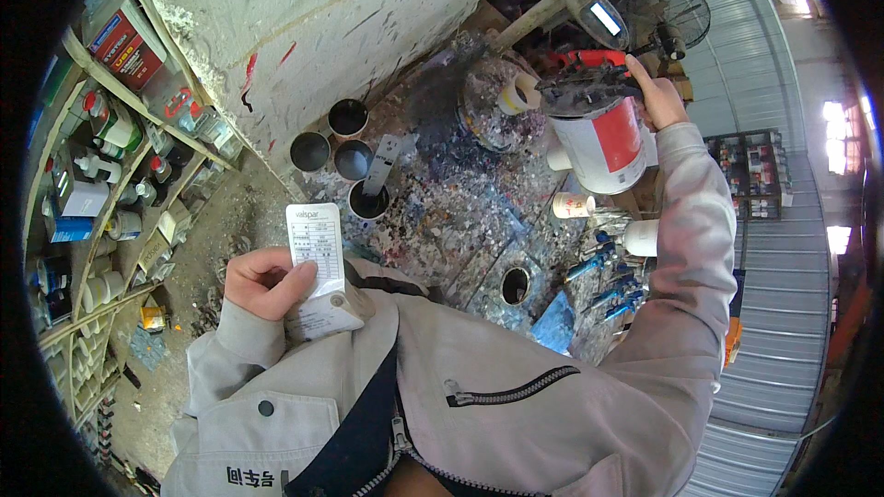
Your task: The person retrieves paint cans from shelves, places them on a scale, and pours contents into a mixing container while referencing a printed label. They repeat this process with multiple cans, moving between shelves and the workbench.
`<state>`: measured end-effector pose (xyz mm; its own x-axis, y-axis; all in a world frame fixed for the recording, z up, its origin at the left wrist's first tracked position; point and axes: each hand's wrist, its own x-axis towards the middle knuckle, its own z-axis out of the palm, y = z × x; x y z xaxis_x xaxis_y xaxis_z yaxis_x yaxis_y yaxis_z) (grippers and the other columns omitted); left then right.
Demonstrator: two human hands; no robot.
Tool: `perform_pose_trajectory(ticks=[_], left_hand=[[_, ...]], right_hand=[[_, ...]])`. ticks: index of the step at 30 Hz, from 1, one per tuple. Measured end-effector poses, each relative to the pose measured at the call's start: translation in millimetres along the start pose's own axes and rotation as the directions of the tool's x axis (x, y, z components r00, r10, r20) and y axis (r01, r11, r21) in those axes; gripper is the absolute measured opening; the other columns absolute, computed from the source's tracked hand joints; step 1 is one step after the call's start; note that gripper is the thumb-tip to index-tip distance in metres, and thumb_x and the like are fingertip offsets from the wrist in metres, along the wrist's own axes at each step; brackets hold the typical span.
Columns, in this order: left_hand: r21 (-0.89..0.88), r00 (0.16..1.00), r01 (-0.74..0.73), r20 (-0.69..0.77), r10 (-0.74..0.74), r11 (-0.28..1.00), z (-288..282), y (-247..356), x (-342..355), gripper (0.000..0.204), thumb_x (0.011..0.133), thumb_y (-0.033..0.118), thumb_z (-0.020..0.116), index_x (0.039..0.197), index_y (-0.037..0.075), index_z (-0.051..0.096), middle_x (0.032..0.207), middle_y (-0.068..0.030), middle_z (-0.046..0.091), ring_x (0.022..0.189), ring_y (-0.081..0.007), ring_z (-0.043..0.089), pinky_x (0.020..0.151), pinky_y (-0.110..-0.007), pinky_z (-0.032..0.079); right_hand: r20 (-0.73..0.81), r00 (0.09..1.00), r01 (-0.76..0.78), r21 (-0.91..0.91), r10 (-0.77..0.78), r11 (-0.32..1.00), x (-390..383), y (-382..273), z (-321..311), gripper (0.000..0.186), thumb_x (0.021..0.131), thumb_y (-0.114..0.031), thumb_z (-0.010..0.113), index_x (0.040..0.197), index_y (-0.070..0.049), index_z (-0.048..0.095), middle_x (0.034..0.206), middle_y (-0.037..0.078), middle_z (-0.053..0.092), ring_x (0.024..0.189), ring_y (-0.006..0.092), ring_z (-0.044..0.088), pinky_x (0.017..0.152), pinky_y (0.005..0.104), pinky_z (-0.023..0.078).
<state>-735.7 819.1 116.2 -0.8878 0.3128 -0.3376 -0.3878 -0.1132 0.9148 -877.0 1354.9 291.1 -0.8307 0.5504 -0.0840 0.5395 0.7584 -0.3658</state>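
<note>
My left hand [270,280] holds a white printed card or stack of slips [322,311], thumb pressed on its front. At the upper right, my right hand [661,101] grips a white-and-red paint can [597,147] at its dark, paint-crusted top, where a red handle [589,58] shows; some fingers are hidden behind it. Left of the can sit a cream cup [517,94] and a paint-caked round pan [488,128]. Dark cups of paint [308,152] stand on the bench, one with a measuring stick [381,165] in it.
A paint-spattered bench [451,230] has a round hole [514,286], spray guns [608,299] and a small cup [574,206]. A scale display [599,18] rises behind the can. Shelves of containers [101,175] line the left; a wire fan [672,13] stands upper right.
</note>
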Motion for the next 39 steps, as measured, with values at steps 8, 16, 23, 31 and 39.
perform_pose_trajectory(ticks=[8, 16, 23, 31, 39], left_hand=[[-0.016, 1.000, -0.006, -0.001, 0.006, 1.000, 1, 0, -1, 0.013, 0.085, 0.004, 0.071, 0.096, -0.002, 0.075, 0.083, -0.0067, 0.073, 0.070, -0.0076, 0.063, 0.063, -0.022, 0.048], [-0.041, 1.000, 0.000, -0.001, 0.000, 0.999, 2, -1, -2, 0.012, 0.086, 0.002, 0.070, 0.097, -0.003, 0.074, 0.085, -0.0080, 0.073, 0.072, -0.0087, 0.064, 0.065, -0.023, 0.050], [-0.034, 1.000, -0.026, 0.001, 0.026, 0.999, 2, -3, -3, 0.013, 0.086, 0.002, 0.070, 0.097, -0.003, 0.074, 0.086, -0.0089, 0.074, 0.074, -0.0100, 0.065, 0.066, -0.024, 0.051], [-0.024, 1.000, -0.003, -0.008, 0.003, 1.000, 2, 0, -4, 0.013, 0.086, 0.004, 0.071, 0.096, -0.003, 0.074, 0.084, -0.0081, 0.073, 0.071, -0.0091, 0.064, 0.065, -0.023, 0.050], [-0.041, 1.000, -0.008, -0.015, 0.007, 0.999, 3, -4, -3, 0.013, 0.086, 0.004, 0.071, 0.096, -0.003, 0.074, 0.083, -0.0069, 0.073, 0.071, -0.0084, 0.063, 0.063, -0.022, 0.049]], right_hand=[[0.050, 0.999, -0.009, 0.089, 0.005, 0.996, 0, 3, 1, 0.071, 0.080, -0.072, 0.065, 0.051, -0.008, 0.051, 0.049, 0.000, 0.044, 0.039, 0.0122, 0.039, 0.040, 0.0296, 0.028], [0.031, 0.999, -0.009, 0.041, 0.008, 0.999, 1, 4, 1, 0.074, 0.079, -0.073, 0.064, 0.051, -0.005, 0.053, 0.048, 0.001, 0.045, 0.038, 0.0129, 0.040, 0.041, 0.0310, 0.029], [0.004, 1.000, 0.018, 0.026, -0.018, 1.000, -2, 3, 2, 0.072, 0.081, -0.070, 0.064, 0.050, -0.006, 0.053, 0.045, 0.001, 0.042, 0.037, 0.0136, 0.039, 0.041, 0.0320, 0.028], [0.032, 0.999, 0.016, 0.078, -0.019, 0.997, 5, 10, 0, 0.070, 0.082, -0.067, 0.063, 0.049, -0.007, 0.052, 0.044, 0.002, 0.042, 0.036, 0.0156, 0.039, 0.041, 0.0326, 0.029], [0.029, 0.999, -0.018, 0.103, 0.015, 0.995, -4, 23, -3, 0.070, 0.081, -0.071, 0.062, 0.050, -0.008, 0.052, 0.046, 0.002, 0.047, 0.039, 0.0147, 0.044, 0.042, 0.0298, 0.030]])
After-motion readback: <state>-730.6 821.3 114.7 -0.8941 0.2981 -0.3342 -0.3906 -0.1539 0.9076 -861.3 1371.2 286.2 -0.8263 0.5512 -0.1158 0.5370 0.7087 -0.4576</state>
